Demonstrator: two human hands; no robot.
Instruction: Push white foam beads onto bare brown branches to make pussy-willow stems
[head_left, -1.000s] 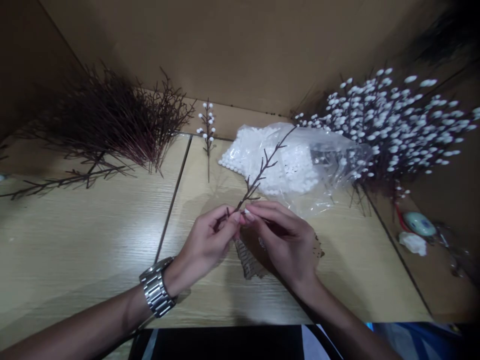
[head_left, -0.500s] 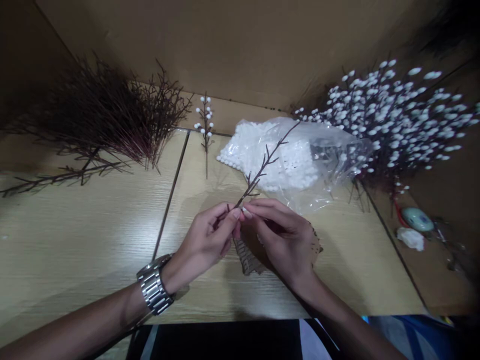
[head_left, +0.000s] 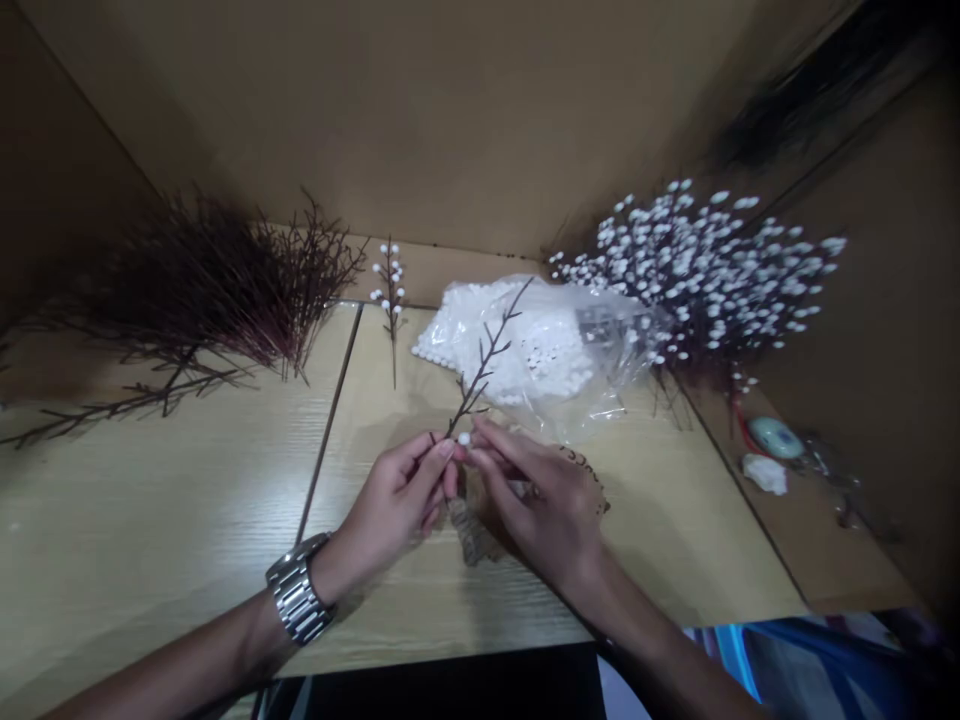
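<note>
My left hand (head_left: 409, 490), with a metal watch on its wrist, pinches a thin brown branch (head_left: 484, 368) near its lower part. The branch tilts up to the right, and its upper twigs carry no berries. A single white berry (head_left: 464, 439) sits at the branch beside the fingertips of my right hand (head_left: 544, 495). The right thumb and index finger are close around this berry. Partly hidden below and behind my hands is a brown textured object (head_left: 469, 530) on the table.
Bare brown branches (head_left: 217, 280) are heaped at the left. One berried sprig (head_left: 391, 285) lies at the back, beside a clear bag of white berries (head_left: 517, 340). White-berried branches (head_left: 705, 265) fill the back right, near a pale green oval object (head_left: 775, 438) and crumpled white material (head_left: 765, 474).
The camera view has shifted, so the table things appear lower and those at the right farther left. The white berry between my hands now shows more fully. My left hand still holds the branch.
</note>
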